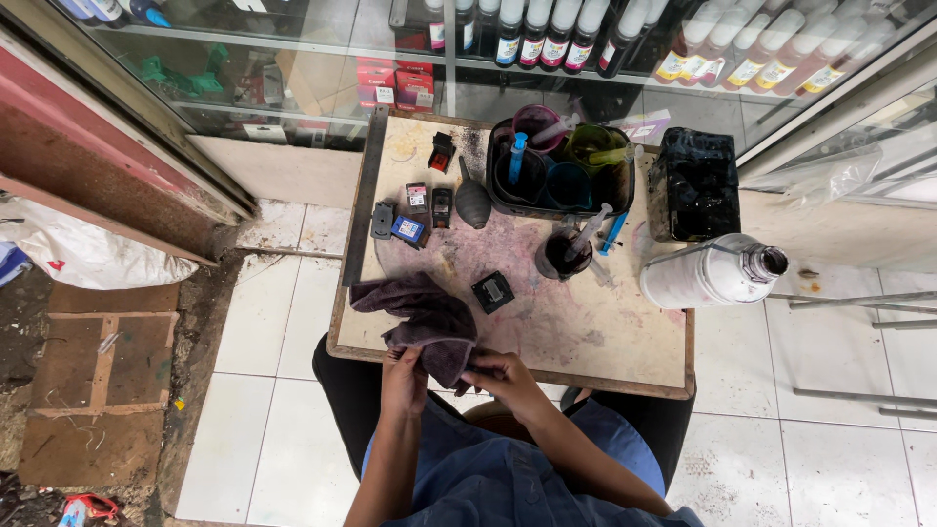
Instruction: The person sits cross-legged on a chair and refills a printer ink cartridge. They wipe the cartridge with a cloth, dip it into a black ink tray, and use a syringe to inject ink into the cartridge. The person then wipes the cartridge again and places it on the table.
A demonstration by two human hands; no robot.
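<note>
Both hands sit at the bottom centre of the frame, at the near edge of the surface (625,342). The left hand (403,379) is closed around the near end of a dark purple cloth (429,322). The right hand (500,375) is also closed, pinching the same end from the right side; whether a small item is wrapped inside the fold cannot be told. The cloth runs from the hands up and to the left of the frame, its long axis diagonal, with the far end lying flat on the stained surface. Both hands are in contact; neither is nearer.

Just above and right of the cloth lies a black ink cartridge (493,291), apart from it. Further up, at centre left, stands a group of small cartridges (410,229), one with a blue label. A grey rubber bulb (473,203) lies beside them. A black tray of ink cups with syringes (561,168) occupies the upper centre. At right, a white bottle (712,273) lies on its side, neck pointing right. Along the top edge, a glass cabinet holds rows of ink bottles (547,39) with coloured labels and red boxes (395,83).
</note>
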